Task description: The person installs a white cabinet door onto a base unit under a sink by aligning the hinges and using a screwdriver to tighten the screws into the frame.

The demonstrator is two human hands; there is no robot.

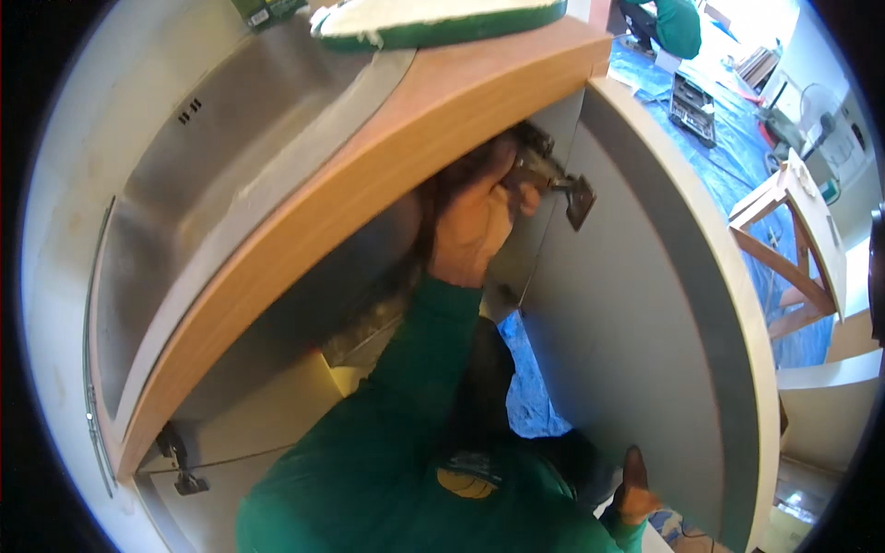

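My left hand (pixel 473 221) reaches up under the wooden worktop edge, fingers curled around a metal cabinet hinge (pixel 579 201). The hinge's cup end sticks out beside the grey inner face of an open cabinet door (pixel 627 304). Shadow hides part of these fingers, and I cannot tell whether they also hold a small tool. Low on the door, my right hand (pixel 636 502) grips its edge, the thumb upright against the inner face and the other fingers mostly hidden. At the cabinet's lower left, another hinge (pixel 184 465) hangs open.
A steel sink (pixel 230 138) is set into the worktop (pixel 498 69), with a green-rimmed white object (pixel 442 23) on top. Blue sheeting (pixel 636 69) covers the floor beyond. An open toolbox (pixel 693 109), a wooden frame (pixel 793 240) and a crouching person (pixel 678 28) are to the right.
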